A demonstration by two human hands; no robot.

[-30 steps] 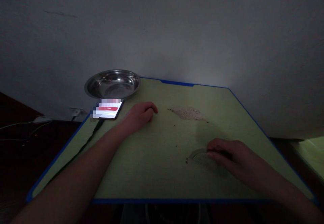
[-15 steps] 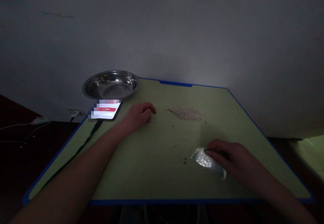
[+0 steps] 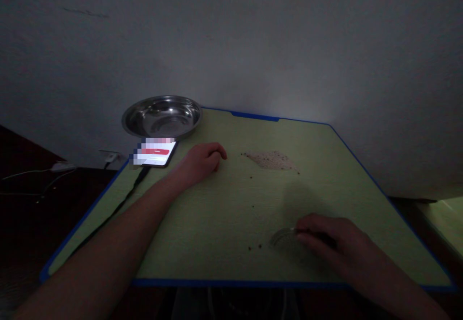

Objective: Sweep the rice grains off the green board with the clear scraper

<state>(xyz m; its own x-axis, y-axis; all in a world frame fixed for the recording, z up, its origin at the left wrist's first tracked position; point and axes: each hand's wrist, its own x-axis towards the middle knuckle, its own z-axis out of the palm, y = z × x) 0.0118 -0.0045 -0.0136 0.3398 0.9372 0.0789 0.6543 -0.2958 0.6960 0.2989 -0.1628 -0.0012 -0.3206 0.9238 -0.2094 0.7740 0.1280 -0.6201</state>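
Clear piece (image 3: 284, 238) is pinched in your right grip (image 3: 338, 243); left grip (image 3: 204, 162) curls, contents hidden; bowl (image 3: 162, 116) and phone (image 3: 159, 158) crowd the worktop's (image 3: 213, 233) far-left corner.

The table (image 3: 202, 228) has a pale green top, faintly grained, with blue edging (image 3: 217, 283); a wider blue strip (image 3: 255, 116) is noted at the middle of the far edge. At far left stands a round metal basin (image 3: 170, 124), upright, its left part appearing to project past the side. Just on its near side lies a phone (image 3: 157, 155), screen up and lit, partly pixelated. A black cable (image 3: 119, 206) runs from it towards near left. Right of centre, on the far half, pale grains (image 3: 273, 160) speckled with dark bits form a thin patch; loose dark specks (image 3: 260, 246) lie scattered nearer.
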